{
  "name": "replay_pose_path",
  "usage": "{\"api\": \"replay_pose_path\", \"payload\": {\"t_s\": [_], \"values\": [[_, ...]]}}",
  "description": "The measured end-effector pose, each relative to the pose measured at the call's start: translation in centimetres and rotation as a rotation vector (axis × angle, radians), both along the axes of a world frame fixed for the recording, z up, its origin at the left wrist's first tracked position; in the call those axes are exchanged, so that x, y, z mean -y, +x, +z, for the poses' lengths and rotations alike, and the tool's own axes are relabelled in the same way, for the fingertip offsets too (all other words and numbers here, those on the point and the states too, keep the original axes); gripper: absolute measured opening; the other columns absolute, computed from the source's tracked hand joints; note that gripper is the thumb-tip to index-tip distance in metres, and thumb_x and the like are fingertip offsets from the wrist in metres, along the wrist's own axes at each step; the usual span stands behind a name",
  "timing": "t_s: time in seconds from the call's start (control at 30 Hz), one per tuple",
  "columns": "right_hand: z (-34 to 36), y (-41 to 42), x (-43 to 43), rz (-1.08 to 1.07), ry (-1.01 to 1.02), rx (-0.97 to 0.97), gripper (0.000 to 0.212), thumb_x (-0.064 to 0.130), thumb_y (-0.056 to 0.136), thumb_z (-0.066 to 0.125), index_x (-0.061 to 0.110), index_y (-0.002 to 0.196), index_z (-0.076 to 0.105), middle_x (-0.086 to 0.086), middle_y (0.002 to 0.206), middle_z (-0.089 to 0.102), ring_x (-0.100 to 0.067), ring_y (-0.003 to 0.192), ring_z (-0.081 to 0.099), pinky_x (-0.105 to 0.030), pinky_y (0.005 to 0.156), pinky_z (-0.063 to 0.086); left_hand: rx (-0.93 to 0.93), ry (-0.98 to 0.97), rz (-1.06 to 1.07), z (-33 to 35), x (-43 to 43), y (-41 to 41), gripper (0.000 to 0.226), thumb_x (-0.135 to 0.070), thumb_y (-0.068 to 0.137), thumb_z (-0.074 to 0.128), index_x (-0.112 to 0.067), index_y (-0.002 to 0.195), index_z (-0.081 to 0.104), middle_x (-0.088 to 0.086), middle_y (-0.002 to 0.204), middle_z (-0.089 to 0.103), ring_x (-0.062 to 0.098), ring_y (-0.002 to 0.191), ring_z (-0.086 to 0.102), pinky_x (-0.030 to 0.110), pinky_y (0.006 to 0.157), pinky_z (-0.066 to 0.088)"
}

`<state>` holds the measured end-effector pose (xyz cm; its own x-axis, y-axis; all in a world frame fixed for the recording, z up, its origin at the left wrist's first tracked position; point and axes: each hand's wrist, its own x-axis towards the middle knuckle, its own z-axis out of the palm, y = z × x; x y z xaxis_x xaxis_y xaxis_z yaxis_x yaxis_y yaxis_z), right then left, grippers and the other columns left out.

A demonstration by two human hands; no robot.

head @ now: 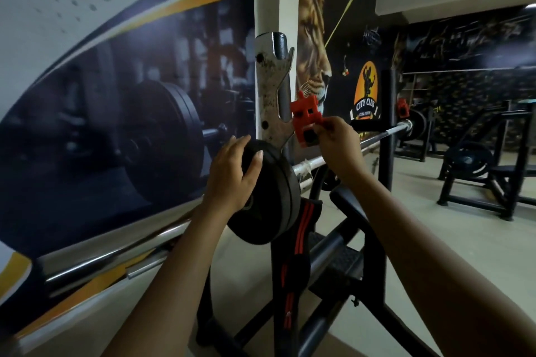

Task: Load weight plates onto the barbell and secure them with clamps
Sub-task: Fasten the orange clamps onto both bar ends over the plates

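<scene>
plates [272,182]: matt black rubber | barbell [377,139]: shiny metal | clamp [306,117]: red plastic | bracket [269,95]: worn steel

The one camera rode on my head, wide-angled, facing forward and a little down. It was close to the near end of the barbell [307,166]: my left hand [232,171] and my right hand [338,139], which pinched the red clamp [306,122], sat near mid-frame. The wall mural [116,95] ran close on the left; the gym floor [435,226] opened away rightward.
</scene>
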<state>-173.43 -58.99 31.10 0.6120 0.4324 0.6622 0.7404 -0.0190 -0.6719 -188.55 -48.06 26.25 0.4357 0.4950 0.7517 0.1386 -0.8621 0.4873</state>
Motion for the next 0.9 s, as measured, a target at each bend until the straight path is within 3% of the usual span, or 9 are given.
{"api": "replay_pose_path", "payload": {"t_s": [0.1, 0.2, 0.3, 0.37, 0.43, 0.53, 0.63, 0.8, 0.9], "values": [[-0.9, -4.0, 1.3, -0.029, 0.012, -0.033, 0.023, 0.011, 0.093, 0.047, 0.004, 0.111, 0.059, -0.013, 0.107, 0.066, -0.024, 0.093, 0.062, -0.036, 0.082, 0.05, 0.025, 0.0, -0.047, -0.1, 0.6, -3.6, 0.049, -0.036, 0.093, 0.045, -0.009, 0.133, 0.043, 0.013, 0.141, 0.044, 0.025, 0.136, 0.032, 0.043, 0.113, 0.027], [-2.4, -9.2, 2.0, -0.063, 0.022, -0.057, 0.022, 0.012, 0.092, 0.048, 0.003, 0.108, 0.06, -0.014, 0.102, 0.067, -0.024, 0.083, 0.058, -0.037, 0.072, 0.047, 0.046, 0.002, -0.107, -0.4, 1.0, -8.1, 0.05, -0.037, 0.091, 0.045, -0.006, 0.131, 0.046, 0.014, 0.137, 0.048, 0.025, 0.132, 0.038, 0.038, 0.111, 0.03], [-4.5, -14.8, 1.9, -0.077, 0.028, -0.126, 0.024, 0.013, 0.092, 0.047, 0.002, 0.11, 0.06, -0.012, 0.096, 0.065, -0.02, 0.079, 0.054, -0.027, 0.06, 0.041, 0.052, 0.018, -0.175, -0.9, 1.3, -13.4, 0.043, -0.028, 0.094, 0.047, -0.006, 0.13, 0.045, 0.012, 0.135, 0.049, 0.011, 0.124, 0.041, 0.01, 0.099, 0.027], [-5.9, -18.9, 1.8, -0.079, 0.033, -0.183, 0.024, 0.012, 0.092, 0.046, 0.003, 0.109, 0.061, -0.013, 0.096, 0.066, -0.024, 0.083, 0.059, -0.034, 0.067, 0.048, 0.079, 0.011, -0.233, -1.1, 1.2, -17.2, 0.039, -0.024, 0.094, 0.048, -0.005, 0.129, 0.047, 0.012, 0.132, 0.052, 0.002, 0.112, 0.038, -0.007, 0.085, 0.023], [-6.9, -23.3, 1.7, -0.043, 0.067, -0.253, 0.021, 0.011, 0.092, 0.045, 0.005, 0.105, 0.061, -0.015, 0.093, 0.067, -0.027, 0.085, 0.063, -0.041, 0.075, 0.054, 0.069, -0.003, -0.306, -1.4, 0.9, -21.0, 0.038, -0.022, 0.094, 0.049, -0.005, 0.128, 0.048, 0.012, 0.131, 0.052, 0.001, 0.11, 0.037, -0.012, 0.08, 0.022], [-7.8, -30.2, 1.2, 0.069, 0.098, -0.392, 0.019, 0.009, 0.096, 0.04, 0.004, 0.103, 0.057, -0.005, 0.083, 0.06, -0.016, 0.074, 0.06, -0.025, 0.064, 0.054, 0.05, -0.056, -0.367, -2.1, -0.2, -26.5, 0.04, -0.024, 0.094, 0.049, -0.007, 0.13, 0.046, 0.01, 0.133, 0.05, 0.004, 0.116, 0.041, -0.003, 0.088, 0.027], [-7.9, -35.5, 0.3, 0.152, 0.136, -0.508, 0.019, 0.008, 0.096, 0.04, 0.006, 0.096, 0.059, -0.005, 0.081, 0.06, -0.021, 0.082, 0.061, -0.036, 0.08, 0.053, 0.085, -0.208, -0.388, -2.8, -1.5, -30.8, 0.04, -0.024, 0.093, 0.049, -0.007, 0.129, 0.046, 0.009, 0.132, 0.051, 0.018, 0.122, 0.047, 0.022, 0.098, 0.037], [-8.0, -41.3, -0.9, 0.273, 0.113, -0.632, 0.022, 0.008, 0.097, 0.037, 0.004, 0.092, 0.058, -0.006, 0.079, 0.059, -0.012, 0.068, 0.06, -0.02, 0.06, 0.054, 0.074, -0.599, -0.532, -4.4, -3.3, -34.2, 0.035, -0.028, 0.093, 0.049, -0.01, 0.123, 0.053, 0.001, 0.111, 0.059, 0.018, 0.109, 0.056, 0.019, 0.089, 0.045], [-8.6, -42.5, -1.5, 0.289, 0.126, -0.707, 0.023, 0.009, 0.097, 0.037, -0.002, 0.104, 0.056, -0.007, 0.082, 0.059, -0.015, 0.074, 0.06, -0.028, 0.072, 0.054, 0.118, -0.77, -0.608, -5.4, -3.7, -34.7, 0.026, -0.025, 0.092, 0.051, -0.014, 0.114, 0.058, 0.0, 0.1, 0.065, 0.025, 0.101, 0.06, 0.042, 0.092, 0.049]]}}
